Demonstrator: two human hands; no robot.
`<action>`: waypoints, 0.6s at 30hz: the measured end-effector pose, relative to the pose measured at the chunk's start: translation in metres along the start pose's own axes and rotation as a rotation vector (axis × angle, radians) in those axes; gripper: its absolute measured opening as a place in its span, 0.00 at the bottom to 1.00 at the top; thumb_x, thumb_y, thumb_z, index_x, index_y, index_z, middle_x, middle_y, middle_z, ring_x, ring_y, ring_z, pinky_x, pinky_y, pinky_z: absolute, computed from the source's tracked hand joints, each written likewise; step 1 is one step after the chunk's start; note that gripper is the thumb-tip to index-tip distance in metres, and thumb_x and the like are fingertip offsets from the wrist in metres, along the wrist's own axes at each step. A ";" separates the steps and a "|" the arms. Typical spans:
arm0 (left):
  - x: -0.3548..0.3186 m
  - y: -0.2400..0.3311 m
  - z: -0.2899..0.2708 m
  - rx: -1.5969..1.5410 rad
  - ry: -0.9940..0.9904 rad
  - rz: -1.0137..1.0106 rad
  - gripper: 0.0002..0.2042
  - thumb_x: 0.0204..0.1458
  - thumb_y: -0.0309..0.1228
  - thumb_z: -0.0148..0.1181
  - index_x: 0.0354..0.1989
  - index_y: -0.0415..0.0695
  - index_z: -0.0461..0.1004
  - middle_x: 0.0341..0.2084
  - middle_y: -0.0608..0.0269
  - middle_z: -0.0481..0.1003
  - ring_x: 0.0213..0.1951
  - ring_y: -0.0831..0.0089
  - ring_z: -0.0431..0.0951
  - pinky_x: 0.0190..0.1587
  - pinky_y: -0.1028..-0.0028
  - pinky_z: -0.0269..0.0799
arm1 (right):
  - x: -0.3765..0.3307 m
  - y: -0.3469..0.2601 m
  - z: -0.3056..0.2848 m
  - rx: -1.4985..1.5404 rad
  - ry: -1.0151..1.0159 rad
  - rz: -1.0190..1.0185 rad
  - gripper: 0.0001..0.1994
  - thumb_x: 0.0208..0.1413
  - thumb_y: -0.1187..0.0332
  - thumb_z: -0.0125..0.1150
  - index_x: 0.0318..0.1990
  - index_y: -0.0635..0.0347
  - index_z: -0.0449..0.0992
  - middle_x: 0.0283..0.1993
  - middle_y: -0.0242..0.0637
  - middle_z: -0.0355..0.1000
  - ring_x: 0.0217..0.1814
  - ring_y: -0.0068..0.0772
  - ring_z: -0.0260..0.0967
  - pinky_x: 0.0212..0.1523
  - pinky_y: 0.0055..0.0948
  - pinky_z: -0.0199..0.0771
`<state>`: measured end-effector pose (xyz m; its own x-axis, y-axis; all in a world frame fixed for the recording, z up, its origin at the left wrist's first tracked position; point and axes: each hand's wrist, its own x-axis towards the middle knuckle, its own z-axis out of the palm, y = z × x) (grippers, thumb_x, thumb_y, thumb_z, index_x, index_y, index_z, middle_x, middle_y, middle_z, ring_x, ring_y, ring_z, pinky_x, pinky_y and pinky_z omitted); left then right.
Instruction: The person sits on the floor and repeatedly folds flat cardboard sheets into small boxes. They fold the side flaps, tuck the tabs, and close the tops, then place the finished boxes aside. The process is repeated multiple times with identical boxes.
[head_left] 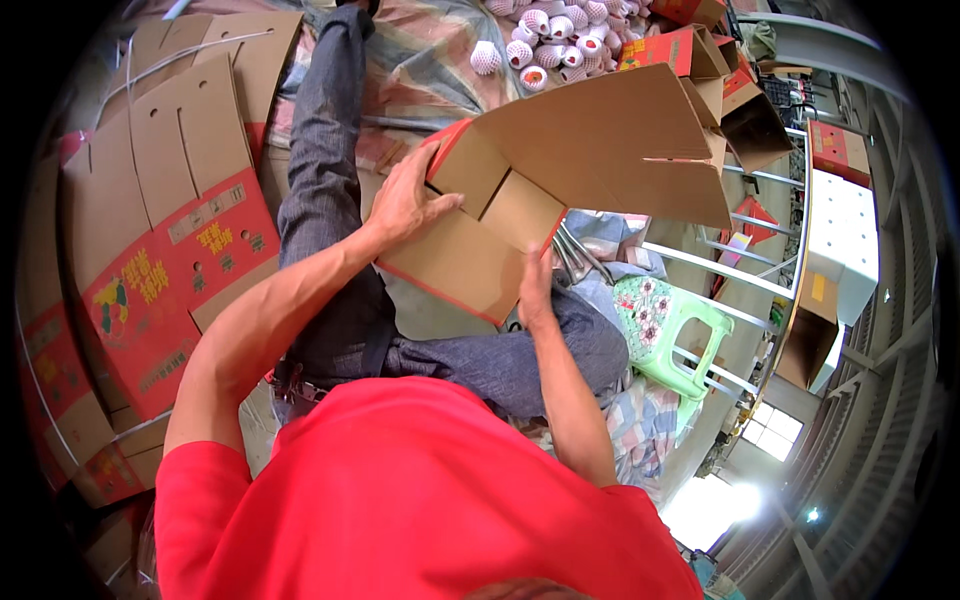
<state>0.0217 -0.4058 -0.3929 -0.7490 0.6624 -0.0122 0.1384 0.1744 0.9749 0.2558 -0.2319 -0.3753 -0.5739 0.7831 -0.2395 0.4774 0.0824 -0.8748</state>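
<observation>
A brown cardboard box [485, 255] with red edges is held tilted over my lap, its plain inner panels facing up at me. One long flap [610, 140] stands out to the upper right, with a slit near its far end. My left hand [408, 200] grips the box's left wall, thumb lying inside and fingers over the outer edge. On the right side my right hand [537, 288] is closed on the wall near the lower corner; some of its fingers are hidden behind the cardboard.
At left lie stacked flattened red-and-brown cartons [190, 270] with white straps. Several fruits in foam nets [565, 40] lie on a striped cloth [420, 70] at the top. A green plastic stool [665, 325] stands to the right, near metal rails [720, 270] and more boxes [840, 235].
</observation>
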 end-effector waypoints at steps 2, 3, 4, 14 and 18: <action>-0.007 -0.010 0.002 0.072 0.015 -0.028 0.42 0.48 0.41 0.76 0.71 0.41 0.62 0.66 0.42 0.70 0.67 0.44 0.69 0.69 0.53 0.66 | -0.015 -0.004 0.009 0.063 -0.024 -0.038 0.35 0.70 0.58 0.63 0.77 0.64 0.56 0.70 0.44 0.67 0.70 0.37 0.66 0.70 0.38 0.65; -0.012 -0.001 0.004 0.231 0.108 0.063 0.41 0.50 0.40 0.75 0.71 0.40 0.62 0.62 0.42 0.71 0.64 0.44 0.71 0.66 0.52 0.67 | -0.016 -0.013 0.010 0.120 -0.041 0.011 0.37 0.69 0.59 0.64 0.78 0.64 0.55 0.71 0.44 0.67 0.70 0.38 0.66 0.71 0.38 0.64; -0.013 0.007 0.003 0.254 0.140 0.113 0.41 0.51 0.39 0.74 0.72 0.40 0.62 0.61 0.43 0.71 0.63 0.45 0.71 0.66 0.52 0.68 | -0.015 -0.020 0.011 0.178 -0.058 0.061 0.38 0.68 0.60 0.65 0.78 0.63 0.53 0.72 0.44 0.66 0.70 0.38 0.66 0.71 0.38 0.64; 0.109 0.170 -0.016 -1.071 -0.532 -0.507 0.44 0.64 0.66 0.51 0.73 0.37 0.59 0.45 0.39 0.78 0.39 0.50 0.84 0.51 0.52 0.81 | -0.004 -0.003 0.008 0.207 0.019 -0.017 0.32 0.66 0.62 0.67 0.73 0.62 0.62 0.66 0.39 0.70 0.66 0.32 0.68 0.65 0.35 0.69; 0.077 0.160 -0.011 -1.101 -0.495 -0.636 0.36 0.64 0.54 0.58 0.70 0.37 0.60 0.50 0.41 0.74 0.48 0.52 0.80 0.51 0.49 0.81 | -0.007 -0.004 0.010 0.156 0.021 -0.023 0.34 0.65 0.60 0.69 0.73 0.61 0.62 0.66 0.38 0.69 0.66 0.32 0.67 0.65 0.35 0.70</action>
<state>-0.0212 -0.3346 -0.2354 -0.1487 0.9163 -0.3719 -0.8976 0.0327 0.4396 0.2517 -0.2439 -0.3740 -0.5689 0.7949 -0.2111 0.3544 0.0053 -0.9351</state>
